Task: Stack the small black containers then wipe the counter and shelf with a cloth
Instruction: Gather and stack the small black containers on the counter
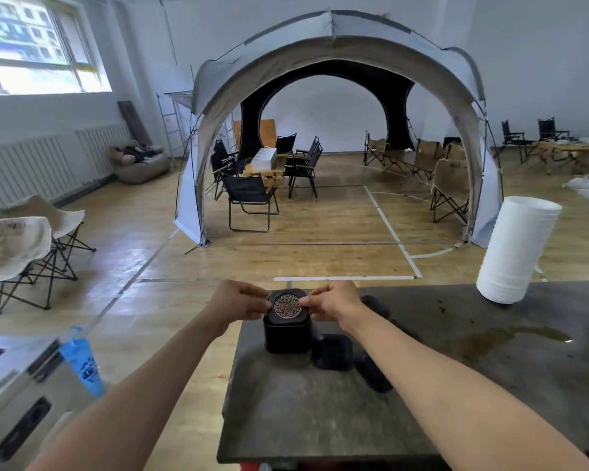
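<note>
1. 2 hands meet over the near left end of the bench (pixel 320 419), and both are on the same small black container (pixel 287 305).
2. The left hand (pixel 237 301) pinches its left edge, fingers curled in tight; the right hand (pixel 334 302) pinches the right edge the same way.
3. That top container shows a round patterned face, and it sits on a black stack (pixel 287 336) standing upright on the bench.
4. Just right of the stack, 1 more black container (pixel 332 351) rests on the bench, with another dark one (pixel 371 372) beside it, partly under the right forearm.
5. A brownish wet stain (pixel 504 338) spreads across the bench further right.
6. At the far right edge stands a tall pile of white bowls (pixel 515 249).
</note>
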